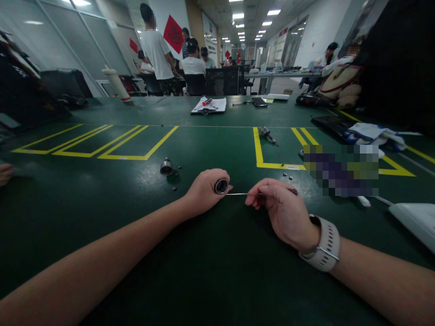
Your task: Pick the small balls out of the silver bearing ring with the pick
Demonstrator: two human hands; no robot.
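Metal cylinder (221,186), round-mouthed: frame centre, gripped by left hand (204,190). Slim-shafted hand tool (238,194): right of centre, right hand's (285,210) grip holding it. Cup-shaped metal part (166,167): left of centre, on table (217,253).

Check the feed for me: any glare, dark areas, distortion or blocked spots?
Head view: ceiling lights look washed out, with a soft sheen on the green tabletop; head view: the foreground below the right hand falls dark; head view: wide-angle stretch shows towards the edges; head view: a pixelated patch beyond that hand hides detail.
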